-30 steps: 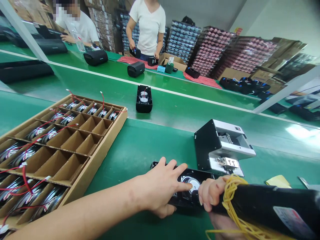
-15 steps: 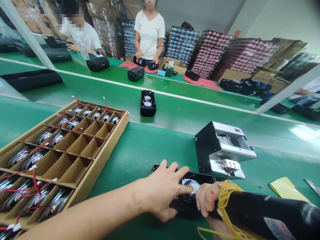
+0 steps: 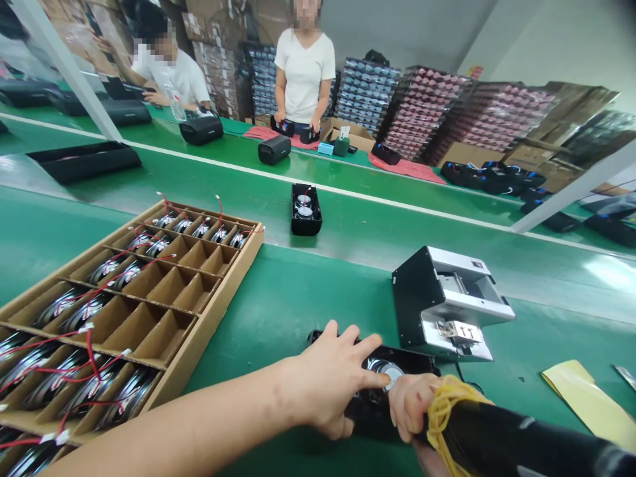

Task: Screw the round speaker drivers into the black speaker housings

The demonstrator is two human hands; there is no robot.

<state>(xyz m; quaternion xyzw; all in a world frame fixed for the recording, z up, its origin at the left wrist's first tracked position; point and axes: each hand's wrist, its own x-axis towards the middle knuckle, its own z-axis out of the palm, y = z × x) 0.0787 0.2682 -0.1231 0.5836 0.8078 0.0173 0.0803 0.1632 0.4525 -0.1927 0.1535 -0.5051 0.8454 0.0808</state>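
My left hand (image 3: 330, 381) rests with spread fingers across a black speaker housing (image 3: 368, 414), one fingertip beside the round speaker driver (image 3: 392, 372) inside it. Much of the housing is hidden under both hands. Closed around a black, cylindrical electric screwdriver (image 3: 511, 427), my right hand (image 3: 412, 401) is at the driver's right edge. Yellow rubber bands (image 3: 450, 404) are wound around the tool near my fingers. The tool's tip is hidden behind my right hand.
A divided cardboard tray (image 3: 213, 311) of drivers with red wires lies left. A screw feeder (image 3: 457, 305) stands behind my right hand, yellow paper (image 3: 591, 397) to its right. Another housing (image 3: 307, 212) with drivers lies farther back. Two people (image 3: 304, 73) work across the bench.
The whole view has shifted slightly, so the bench items appear a little further right and lower. Both hands keep nearly the same position at the housing.
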